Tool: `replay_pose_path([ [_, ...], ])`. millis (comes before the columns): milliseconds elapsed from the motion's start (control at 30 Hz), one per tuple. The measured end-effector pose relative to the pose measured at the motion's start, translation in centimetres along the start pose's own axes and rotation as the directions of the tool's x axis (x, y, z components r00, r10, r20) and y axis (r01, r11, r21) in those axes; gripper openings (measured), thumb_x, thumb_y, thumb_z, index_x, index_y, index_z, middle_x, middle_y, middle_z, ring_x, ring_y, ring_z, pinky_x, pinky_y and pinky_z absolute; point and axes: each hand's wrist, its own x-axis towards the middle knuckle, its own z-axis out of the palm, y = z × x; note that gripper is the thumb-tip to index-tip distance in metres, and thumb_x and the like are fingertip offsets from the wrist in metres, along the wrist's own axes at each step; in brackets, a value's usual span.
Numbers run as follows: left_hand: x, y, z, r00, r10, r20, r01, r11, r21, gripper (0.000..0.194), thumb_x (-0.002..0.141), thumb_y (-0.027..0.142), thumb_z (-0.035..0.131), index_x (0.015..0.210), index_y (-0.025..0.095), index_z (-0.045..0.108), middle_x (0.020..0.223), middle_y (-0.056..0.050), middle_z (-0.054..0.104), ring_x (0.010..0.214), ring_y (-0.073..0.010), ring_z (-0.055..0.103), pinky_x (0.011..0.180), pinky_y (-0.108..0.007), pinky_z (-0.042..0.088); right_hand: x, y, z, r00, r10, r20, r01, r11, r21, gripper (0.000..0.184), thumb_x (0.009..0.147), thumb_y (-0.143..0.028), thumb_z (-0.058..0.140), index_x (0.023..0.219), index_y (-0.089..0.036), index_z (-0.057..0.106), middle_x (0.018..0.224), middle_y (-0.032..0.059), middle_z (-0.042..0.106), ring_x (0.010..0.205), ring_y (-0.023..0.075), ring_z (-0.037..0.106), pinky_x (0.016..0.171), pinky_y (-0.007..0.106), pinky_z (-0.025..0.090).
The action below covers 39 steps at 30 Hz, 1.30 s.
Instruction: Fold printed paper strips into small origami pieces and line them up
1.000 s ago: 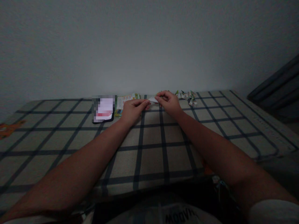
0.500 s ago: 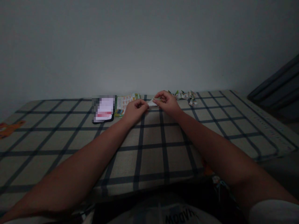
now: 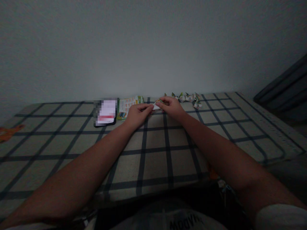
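Observation:
Between my two hands is a small folded piece of paper (image 3: 156,106), white with a coloured printed part. My left hand (image 3: 139,114) pinches its left end between thumb and fingers. On the right end, my right hand (image 3: 172,107) grips it with thumb and fingertips. The hands are close together just above the checked cloth, and the fingers hide part of the paper. Just beyond my right hand lie several small folded paper pieces (image 3: 189,97), printed in green and white. To the left of my left hand lies a stack of printed leaflets (image 3: 127,105).
A phone (image 3: 106,111) with a lit, partly blurred screen lies left of the leaflets. The checked tablecloth (image 3: 155,163) covers the table up to the wall (image 3: 153,48). An orange patch (image 3: 9,132) shows at the far left, and a dark ridged object (image 3: 285,84) at the right.
My right hand has shifted slightly down, and its fingers have closed in over the paper. Less of the white triangle shows now. The hands have come slightly closer together.

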Motion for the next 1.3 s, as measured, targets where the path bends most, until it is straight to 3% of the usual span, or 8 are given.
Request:
replay_pose_path([
  [267, -0.04, 0.16, -0.22, 0.998, 0.043, 0.045, -0.048, 0.992, 0.119, 0.022, 0.080, 0.036, 0.066, 0.082, 0.019, 0.079, 0.083, -0.004, 0.078, 0.078, -0.0186, 0.069, 0.074, -0.029, 0.053, -0.14, -0.33, -0.20, 0.996, -0.004, 0.086, 0.011, 0.996, -0.091, 0.031, 0.080, -0.046, 0.063, 0.077, -0.015, 0.064, 0.066, -0.0014, 0.056, 0.064, 0.0121, 0.048, 0.062, 0.025, 0.036],
  [433, -0.10, 0.37, -0.17, 0.991, 0.096, 0.094, -0.107, 0.986, 0.124, 0.023, 0.080, 0.038, 0.066, 0.080, 0.018, 0.079, 0.081, -0.005, 0.076, 0.077, -0.0188, 0.069, 0.070, -0.028, 0.051, -0.17, -0.32, -0.34, 0.998, 0.001, 0.069, 0.007, 0.993, -0.118, 0.029, 0.077, -0.044, 0.064, 0.076, -0.015, 0.065, 0.069, 0.0000, 0.058, 0.068, 0.0132, 0.050, 0.066, 0.027, 0.037],
  [633, -0.06, 0.06, -0.26, 0.983, 0.070, 0.169, -0.088, 0.991, 0.104, 0.030, 0.080, 0.044, 0.067, 0.090, 0.019, 0.081, 0.086, -0.006, 0.078, 0.078, -0.0202, 0.070, 0.072, -0.030, 0.051, -0.23, -0.85, -0.51, 0.992, -0.056, 0.113, 0.079, 0.975, -0.207, 0.022, 0.076, -0.037, 0.064, 0.074, -0.015, 0.066, 0.074, 0.0025, 0.064, 0.075, 0.0162, 0.056, 0.073, 0.029, 0.042],
  [733, -0.03, 0.02, -0.20, 0.988, 0.050, 0.143, -0.062, 0.995, 0.080, 0.033, 0.080, 0.047, 0.069, 0.094, 0.020, 0.081, 0.089, -0.007, 0.079, 0.080, -0.0212, 0.070, 0.074, -0.032, 0.052, -0.20, -0.76, -0.36, 0.996, -0.062, 0.060, 0.072, 0.978, -0.194, 0.022, 0.075, -0.037, 0.068, 0.079, -0.015, 0.067, 0.081, 0.0039, 0.067, 0.080, 0.0176, 0.060, 0.078, 0.031, 0.046],
  [800, 0.04, 0.01, -0.17, 0.994, 0.037, 0.101, -0.041, 0.998, 0.041, 0.032, 0.080, 0.046, 0.070, 0.094, 0.020, 0.082, 0.092, -0.007, 0.079, 0.084, -0.0218, 0.071, 0.080, -0.033, 0.052, -0.15, -0.60, -0.21, 0.999, -0.044, -0.013, 0.042, 0.993, -0.111, 0.031, 0.074, -0.040, 0.072, 0.093, -0.016, 0.069, 0.089, 0.0045, 0.069, 0.083, 0.0176, 0.061, 0.079, 0.030, 0.048],
  [900, 0.21, -0.09, -0.16, 1.000, 0.013, 0.017, -0.012, 0.999, -0.033, 0.029, 0.079, 0.044, 0.072, 0.093, 0.020, 0.082, 0.095, -0.007, 0.079, 0.089, -0.0223, 0.071, 0.086, -0.034, 0.053, -0.02, -0.41, -0.05, 0.997, 0.062, -0.034, -0.059, 0.995, 0.077, 0.046, 0.078, -0.049, 0.071, 0.112, -0.019, 0.064, 0.091, 0.0040, 0.069, 0.074, 0.0146, 0.061, 0.064, 0.026, 0.049],
  [1067, 0.38, -0.21, -0.13, 0.996, -0.068, -0.062, 0.059, 0.989, -0.138, 0.033, 0.078, 0.047, 0.074, 0.096, 0.021, 0.082, 0.095, -0.006, 0.080, 0.091, -0.0231, 0.071, 0.087, -0.035, 0.052, 0.00, -0.45, 0.11, 0.991, 0.107, 0.080, -0.120, 0.975, 0.185, 0.049, 0.071, -0.055, 0.076, 0.100, -0.017, 0.067, 0.087, 0.0041, 0.069, 0.071, 0.0131, 0.059, 0.056, 0.023, 0.046],
  [1300, 0.24, -0.04, 0.15, 0.995, -0.091, -0.042, 0.081, 0.975, -0.206, 0.037, 0.074, 0.052, 0.078, 0.095, 0.022, 0.082, 0.096, -0.007, 0.079, 0.089, -0.0219, 0.070, 0.087, -0.034, 0.052, -0.27, -0.57, 0.02, 0.994, 0.106, -0.002, -0.106, 0.993, 0.047, 0.041, 0.076, -0.056, 0.072, 0.072, -0.016, 0.064, 0.064, 0.0001, 0.062, 0.060, 0.0109, 0.055, 0.057, 0.024, 0.043],
])
